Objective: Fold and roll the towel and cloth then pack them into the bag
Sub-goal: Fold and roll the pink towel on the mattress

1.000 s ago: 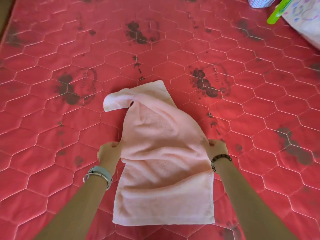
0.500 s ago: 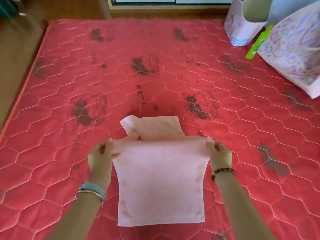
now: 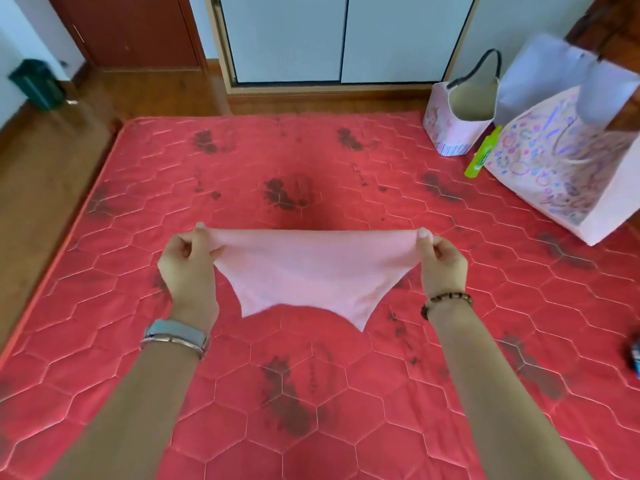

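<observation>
A pale pink towel [image 3: 311,271] hangs doubled over in the air above the red quilted mat [image 3: 311,393]. My left hand [image 3: 188,268] pinches its upper left corner and my right hand [image 3: 441,263] pinches its upper right corner, so the top edge is stretched taut between them. The lower edge sags free, off the mat. A large patterned paper bag [image 3: 561,168] stands at the mat's far right, with a smaller pink bag [image 3: 457,116] beside it. No second cloth shows in the head view.
A green flat object [image 3: 483,152] leans between the two bags. Wooden floor [image 3: 45,174] borders the mat on the left and back. A dark green bin [image 3: 36,83] stands at the far left, and white cabinet doors [image 3: 339,36] behind. A small dark item [image 3: 634,355] lies at the right edge.
Both hands lifted the towel off the mat and pulled its top edge taut. The trailing far part came up, so the towel now hangs folded. The view tilted up, showing bags and cabinet.
</observation>
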{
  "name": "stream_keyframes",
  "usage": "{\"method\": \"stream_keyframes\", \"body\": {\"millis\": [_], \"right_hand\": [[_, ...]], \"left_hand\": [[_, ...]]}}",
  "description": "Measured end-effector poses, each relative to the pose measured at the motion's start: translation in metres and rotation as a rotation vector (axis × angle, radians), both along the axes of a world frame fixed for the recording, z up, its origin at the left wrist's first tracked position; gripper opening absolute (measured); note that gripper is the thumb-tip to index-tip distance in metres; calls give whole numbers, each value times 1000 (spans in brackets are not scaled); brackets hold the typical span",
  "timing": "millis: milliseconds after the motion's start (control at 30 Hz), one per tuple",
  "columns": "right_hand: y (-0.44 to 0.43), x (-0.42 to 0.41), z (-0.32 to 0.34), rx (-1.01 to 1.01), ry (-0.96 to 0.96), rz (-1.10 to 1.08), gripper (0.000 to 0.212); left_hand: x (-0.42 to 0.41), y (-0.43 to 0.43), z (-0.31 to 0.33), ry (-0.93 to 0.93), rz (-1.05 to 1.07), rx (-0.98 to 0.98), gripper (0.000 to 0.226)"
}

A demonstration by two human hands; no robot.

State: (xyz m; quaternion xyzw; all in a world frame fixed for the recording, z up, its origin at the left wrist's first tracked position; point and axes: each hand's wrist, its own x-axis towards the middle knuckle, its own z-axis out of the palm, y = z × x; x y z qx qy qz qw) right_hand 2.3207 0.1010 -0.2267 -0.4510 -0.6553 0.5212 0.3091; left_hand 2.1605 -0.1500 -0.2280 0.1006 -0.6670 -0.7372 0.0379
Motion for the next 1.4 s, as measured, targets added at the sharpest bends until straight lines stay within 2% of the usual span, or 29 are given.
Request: {"method": "stream_keyframes", "body": {"millis": [133,233,367,467,600,733,833,967,1067,1200,1400], "right_hand": [[-4,-2,1,-21,55,-22,31],[-16,10,-24,-102,29,-42,29],[-39,42,-83,-259,-111,-80,30],[-60,74,-128,-333,-253,-70,21],[-89,119,-183,-401,-426,-37,26],[-110,145,-225,-495,-580,41,15],[-115,152,-243,-500,-650,75,25],[-114,150,-254,-474,-662,73,33],[-111,144,-253,-455,-680,48,41],[-109,139,-252,-446,-766,135,34],[-116,148,-251,-438,-814,132,30]], "left_hand": [[-2,-4,3,-26,-18,-50,25],[15,-15,-23,-80,-11,-145,25],[53,-38,-81,-169,-12,-287,18],[89,-63,-131,-285,-15,-406,5],[139,-99,-189,-468,-43,-528,3],[172,-126,-227,-617,-40,-596,9],[177,-135,-245,-684,-54,-579,23],[172,-136,-263,-661,-84,-571,36],[163,-133,-270,-628,-96,-560,36],[154,-135,-276,-649,-139,-618,35],[167,-148,-276,-681,-199,-659,34]]}}
